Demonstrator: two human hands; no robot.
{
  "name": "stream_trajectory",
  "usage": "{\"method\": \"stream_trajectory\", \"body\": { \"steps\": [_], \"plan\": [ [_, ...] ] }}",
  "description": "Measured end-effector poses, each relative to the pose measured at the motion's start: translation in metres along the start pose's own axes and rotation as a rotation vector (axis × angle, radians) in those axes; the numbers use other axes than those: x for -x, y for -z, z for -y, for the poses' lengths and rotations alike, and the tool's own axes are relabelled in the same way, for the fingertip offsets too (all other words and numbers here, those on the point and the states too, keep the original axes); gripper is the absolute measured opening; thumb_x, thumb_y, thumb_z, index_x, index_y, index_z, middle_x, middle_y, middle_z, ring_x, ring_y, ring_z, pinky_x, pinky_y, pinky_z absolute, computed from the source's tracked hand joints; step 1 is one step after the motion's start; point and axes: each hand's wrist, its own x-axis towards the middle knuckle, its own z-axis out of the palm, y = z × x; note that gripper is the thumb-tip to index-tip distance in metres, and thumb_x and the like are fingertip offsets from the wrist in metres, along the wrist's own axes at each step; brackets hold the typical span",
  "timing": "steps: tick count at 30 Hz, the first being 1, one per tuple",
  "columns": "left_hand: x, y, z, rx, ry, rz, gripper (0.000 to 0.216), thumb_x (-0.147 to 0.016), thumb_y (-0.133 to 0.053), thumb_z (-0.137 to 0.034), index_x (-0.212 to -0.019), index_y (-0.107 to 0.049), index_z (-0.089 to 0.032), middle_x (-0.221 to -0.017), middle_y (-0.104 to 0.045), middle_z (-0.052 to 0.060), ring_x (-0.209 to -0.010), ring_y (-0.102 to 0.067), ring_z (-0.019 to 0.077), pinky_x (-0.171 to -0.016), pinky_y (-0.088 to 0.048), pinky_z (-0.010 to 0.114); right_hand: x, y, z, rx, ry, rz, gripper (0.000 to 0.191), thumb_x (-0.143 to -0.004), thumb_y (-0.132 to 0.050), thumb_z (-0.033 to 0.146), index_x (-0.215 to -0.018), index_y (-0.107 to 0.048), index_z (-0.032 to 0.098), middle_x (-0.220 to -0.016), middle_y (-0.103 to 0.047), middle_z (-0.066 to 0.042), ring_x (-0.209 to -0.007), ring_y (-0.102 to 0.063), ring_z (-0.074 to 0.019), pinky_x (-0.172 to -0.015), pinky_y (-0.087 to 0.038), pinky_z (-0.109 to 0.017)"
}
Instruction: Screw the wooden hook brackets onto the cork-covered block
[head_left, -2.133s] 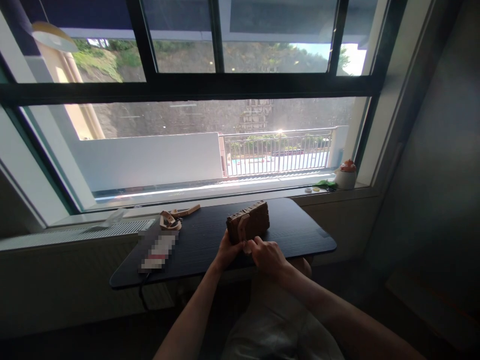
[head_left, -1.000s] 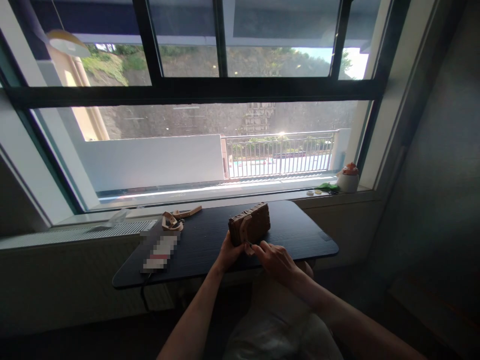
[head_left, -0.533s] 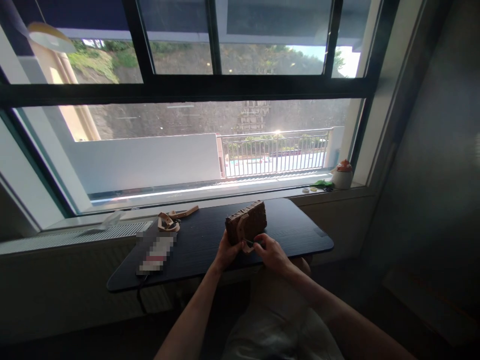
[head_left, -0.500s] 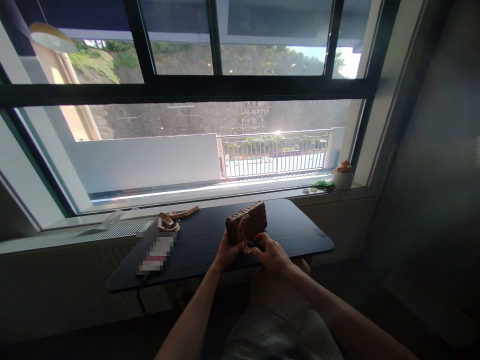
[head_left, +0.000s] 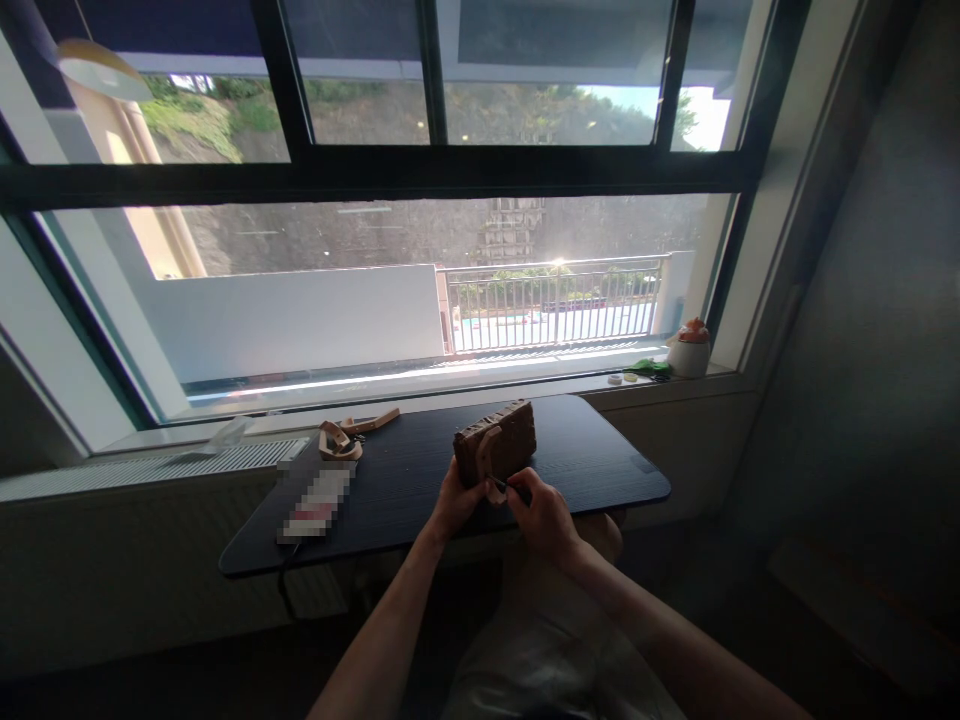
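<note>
1. While the right hand (head_left: 544, 510) pinches a thin tool (head_left: 499, 484), its tip works at the block's (head_left: 496, 450) near end, probably picking or prying.
2. Left hand (head_left: 454, 500) clamps that end; the next push needs this hold kept firm.
3. Block stands on edge mid-table (head_left: 600, 455), long axis running near-left to far-right.

head-worn view, facing forward-down, desk (head_left: 585, 450) near, window (head_left: 420, 290) beyond
</note>
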Motion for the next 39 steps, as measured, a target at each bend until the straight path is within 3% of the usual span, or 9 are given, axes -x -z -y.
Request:
{"method": "stream_trajectory", "body": {
  "steps": [4,8,17,20,24,27,32,36,39],
  "plan": [
    [0.0,0.0,0.001,0.007,0.002,-0.012,0.056,-0.059,-0.072,-0.027,-0.109,-0.047,-0.017,-0.098,-0.06,0.004,-0.089,-0.057,0.0202,-0.079,-0.046,0.034,-0.007,-0.007,-0.007,-0.228,-0.235,-0.029,0.02,-0.079,-0.045,0.033,-0.083,-0.058,0.019,-0.081,-0.064,-0.004,-0.08,-0.059,-0.0177,-0.069,-0.041,-0.027],
    [0.001,-0.001,-0.001,0.03,0.005,-0.022,0.056,-0.059,-0.073,-0.027,-0.107,-0.047,-0.017,-0.098,-0.06,0.004,-0.088,-0.057,0.0198,-0.078,-0.046,0.033,-0.011,0.013,-0.006,-0.073,-0.235,0.113,0.03,-0.073,-0.053,0.034,-0.099,-0.054,0.019,-0.08,-0.063,-0.004,-0.077,-0.059,-0.0196,-0.066,-0.04,-0.029],
    [0.0,0.0,0.005,0.001,-0.024,-0.021,0.051,-0.06,-0.071,-0.025,-0.105,-0.047,-0.017,-0.094,-0.06,0.003,-0.084,-0.056,0.0178,-0.077,-0.046,0.032,0.002,0.033,0.002,0.365,0.33,0.198,0.023,-0.086,-0.037,0.016,-0.101,-0.053,0.018,-0.088,-0.061,-0.006,-0.077,-0.058,-0.0168,-0.062,-0.035,-0.025],
    [-0.001,0.001,0.005,-0.016,-0.015,-0.025,0.052,-0.06,-0.071,-0.023,-0.106,-0.047,-0.017,-0.096,-0.059,0.003,-0.086,-0.056,0.0186,-0.078,-0.046,0.033,0.004,0.023,-0.001,0.318,0.208,0.148,0.021,-0.088,-0.036,0.023,-0.101,-0.052,0.018,-0.088,-0.063,-0.006,-0.078,-0.059,-0.0173,-0.063,-0.035,-0.025],
    [-0.001,0.0,0.004,0.004,-0.019,-0.012,0.053,-0.061,-0.07,-0.023,-0.108,-0.046,-0.017,-0.098,-0.059,0.004,-0.089,-0.056,0.0194,-0.079,-0.046,0.034,0.005,0.009,-0.01,0.094,-0.151,0.126,0.027,-0.089,-0.033,0.034,-0.093,-0.054,0.018,-0.083,-0.066,-0.006,-0.076,-0.061,-0.0176,-0.063,-0.037,-0.025],
    [-0.001,-0.001,0.005,0.035,-0.02,0.009,0.054,-0.062,-0.07,-0.023,-0.109,-0.045,-0.017,-0.098,-0.06,0.004,-0.089,-0.056,0.0193,-0.08,-0.046,0.035,0.003,0.009,-0.014,0.03,-0.231,0.174,0.029,-0.088,-0.033,0.037,-0.086,-0.056,0.019,-0.084,-0.066,-0.006,-0.078,-0.06,-0.0179,-0.064,-0.037,-0.025],
    [0.002,-0.002,0.002,0.052,-0.006,0.01,0.053,-0.062,-0.07,-0.024,-0.108,-0.046,-0.018,-0.098,-0.061,0.003,-0.088,-0.057,0.019,-0.08,-0.046,0.034,0.0,0.027,0.0,0.238,-0.016,0.17,0.03,-0.08,-0.049,0.028,-0.109,-0.047,0.021,-0.087,-0.064,-0.003,-0.077,-0.06,-0.0186,-0.061,-0.034,-0.026],
    [0.001,-0.001,0.001,0.016,-0.01,-0.016,0.051,-0.06,-0.071,-0.024,-0.104,-0.048,-0.018,-0.096,-0.061,0.003,-0.087,-0.057,0.0192,-0.079,-0.046,0.033,0.0,0.032,0.009,0.437,0.263,0.18,0.015,-0.084,-0.04,0.016,-0.092,-0.051,0.02,-0.087,-0.061,-0.004,-0.075,-0.058,-0.0164,-0.059,-0.032,-0.025],
    [0.0,0.0,0.004,0.007,-0.01,-0.031,0.051,-0.059,-0.071,-0.023,-0.104,-0.048,-0.017,-0.094,-0.061,0.002,-0.087,-0.057,0.0189,-0.078,-0.046,0.033,0.001,0.025,0.006,0.389,0.28,0.187,0.016,-0.087,-0.037,0.019,-0.091,-0.052,0.019,-0.085,-0.061,-0.005,-0.075,-0.058,-0.0166,-0.061,-0.033,-0.025]
  ]
}}
